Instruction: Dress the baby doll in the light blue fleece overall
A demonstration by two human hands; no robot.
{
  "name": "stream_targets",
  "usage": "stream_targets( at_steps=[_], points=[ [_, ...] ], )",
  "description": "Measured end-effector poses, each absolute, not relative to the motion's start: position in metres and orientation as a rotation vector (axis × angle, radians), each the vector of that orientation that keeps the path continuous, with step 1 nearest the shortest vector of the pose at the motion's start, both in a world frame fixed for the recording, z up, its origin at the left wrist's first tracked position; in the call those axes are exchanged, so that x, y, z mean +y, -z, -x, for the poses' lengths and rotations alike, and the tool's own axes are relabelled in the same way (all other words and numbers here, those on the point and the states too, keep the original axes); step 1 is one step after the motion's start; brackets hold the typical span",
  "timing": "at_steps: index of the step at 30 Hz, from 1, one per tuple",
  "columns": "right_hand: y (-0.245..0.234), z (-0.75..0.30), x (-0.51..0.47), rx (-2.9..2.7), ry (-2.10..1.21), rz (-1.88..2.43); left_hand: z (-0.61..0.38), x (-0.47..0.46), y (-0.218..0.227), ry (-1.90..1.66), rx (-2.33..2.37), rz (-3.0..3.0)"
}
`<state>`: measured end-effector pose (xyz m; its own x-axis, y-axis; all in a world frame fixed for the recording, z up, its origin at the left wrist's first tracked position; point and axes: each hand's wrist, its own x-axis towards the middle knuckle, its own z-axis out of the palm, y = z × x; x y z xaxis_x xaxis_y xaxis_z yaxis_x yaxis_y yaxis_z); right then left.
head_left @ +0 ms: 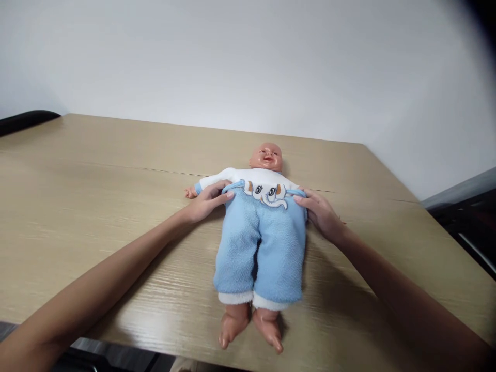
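A baby doll [266,160] lies on its back, its head away from me and its bare feet toward me. It wears a white top with light blue cuffs. Fluffy light blue pants [240,243] with white hems and an elephant face at the waist cover its legs. My left hand [211,199] pinches the waistband at the left side, thumb in front. At the opposite side, my right hand [318,209] is closed on the same waistband. The doll's arm on the right is mostly hidden behind my right hand.
The doll rests on a light wooden table [116,206] with a seam across it. A pale wall [232,67] stands behind. Dark chair-like shapes show past the table's left and right edges, and another dark object lies below its front edge.
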<state>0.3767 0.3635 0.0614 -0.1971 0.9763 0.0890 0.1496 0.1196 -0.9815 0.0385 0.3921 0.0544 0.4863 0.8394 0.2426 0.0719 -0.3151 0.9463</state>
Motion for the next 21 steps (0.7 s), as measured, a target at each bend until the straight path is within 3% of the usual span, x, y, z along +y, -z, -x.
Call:
stream_targets(
  at_steps=[4, 12, 21],
  points=[
    [-0.065, -0.368, 0.375, -1.433, -1.219, 1.086, -0.043, 0.397, -0.049, -0.996, 0.757, -1.57],
    [-0.034, -0.373, 0.379, -1.767, -0.793, 1.309, -0.045, 0.401, -0.044, -0.917, 0.806, -1.609],
    [-0.06, -0.363, 0.372, -1.711, -0.774, 1.176, -0.058, 0.395, -0.044, -1.118, 0.782, -1.744]
  ],
)
